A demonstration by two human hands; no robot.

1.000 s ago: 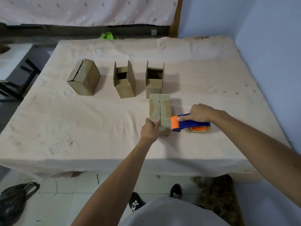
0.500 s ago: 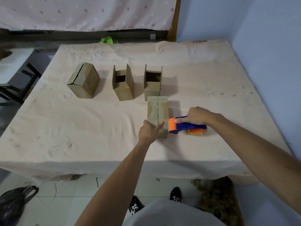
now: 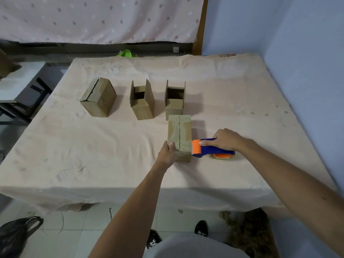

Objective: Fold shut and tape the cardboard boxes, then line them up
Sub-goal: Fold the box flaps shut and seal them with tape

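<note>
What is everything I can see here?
closed box: one, brown, back row, left.
open boxes: two, brown, back row, middle and right.
near box: one, brown, flaps folded, before the right open box.
dispenser: one, blue and orange, at near box's right edge.
cloth: one, beige, over the table.
curtain: one, pink, dotted, behind.
bag: one, black, floor, lower left.
shoes: two, black, floor, bottom.
left hand: one, grips near box's near end.
right hand: one, holds dispenser.
</note>
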